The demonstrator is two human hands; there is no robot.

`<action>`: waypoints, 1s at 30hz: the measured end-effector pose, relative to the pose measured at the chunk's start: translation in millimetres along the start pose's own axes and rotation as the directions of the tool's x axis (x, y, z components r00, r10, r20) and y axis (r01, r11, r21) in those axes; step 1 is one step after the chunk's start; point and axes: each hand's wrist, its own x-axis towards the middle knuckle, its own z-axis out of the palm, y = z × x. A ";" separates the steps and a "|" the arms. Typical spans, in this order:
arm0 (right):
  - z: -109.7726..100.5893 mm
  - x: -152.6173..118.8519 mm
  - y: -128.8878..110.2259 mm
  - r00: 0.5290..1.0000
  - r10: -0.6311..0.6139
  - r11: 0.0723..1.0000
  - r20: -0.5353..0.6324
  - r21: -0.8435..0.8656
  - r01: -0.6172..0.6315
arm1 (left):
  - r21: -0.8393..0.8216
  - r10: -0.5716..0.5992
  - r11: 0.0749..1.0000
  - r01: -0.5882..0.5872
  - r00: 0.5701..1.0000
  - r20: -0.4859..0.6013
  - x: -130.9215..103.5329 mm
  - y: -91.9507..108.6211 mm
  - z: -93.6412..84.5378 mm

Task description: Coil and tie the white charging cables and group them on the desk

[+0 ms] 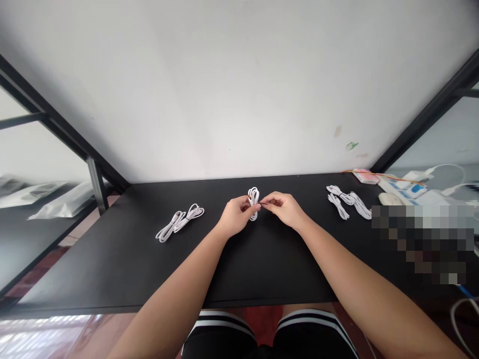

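A coiled white cable [253, 195] is held upright over the middle of the black table. My left hand [237, 214] is closed round the coil, thumb across its front. My right hand [286, 207] pinches the end of a thin dark tie [264, 203] that reaches to the coil's waist. Whether the tie is wound round the cable is hidden by my left fingers. To the left lie two bundled white cables [179, 224], side by side. At the right rests a group of several white cable bundles [348, 200].
A power strip [398, 189] with plugs, a white computer mouse [390, 199] and a pink-and-white packet [365, 176] are at the right back. A wall rises behind the black table [123, 259]. Black frame posts [98, 184] stand at the sides. Part of the right is blurred out.
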 end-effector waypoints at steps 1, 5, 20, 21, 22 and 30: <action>0.1 -0.2 -0.2 1.000 -0.008 1.000 -0.001 -0.007 0.008 | -0.003 -0.009 1.000 0.009 1.000 0.002 -0.1 0.7 0.2; -0.2 -0.8 -0.8 0.999 -0.040 0.999 -0.002 -0.028 0.040 | -0.021 -0.024 1.000 0.024 1.000 0.010 -0.6 3.2 1.9; 5.6 -1.2 -9.0 0.960 0.279 0.956 0.018 0.085 -0.279 | 0.009 0.036 0.999 -0.036 0.999 -0.025 -0.4 0.7 -0.5; 5.1 -1.5 -9.8 0.960 0.276 0.957 0.049 0.076 -0.279 | 0.009 0.040 0.999 -0.040 0.999 -0.019 -0.6 1.3 -0.5; 4.5 -1.8 -10.5 0.961 0.263 0.960 0.082 0.071 -0.269 | 0.010 0.045 0.999 -0.045 0.999 -0.012 -0.8 1.8 -0.5; 0.2 -3.6 -11.8 0.964 0.204 0.959 0.173 0.162 -0.232 | 0.061 0.080 0.995 -0.080 0.997 0.007 -1.9 1.9 -0.8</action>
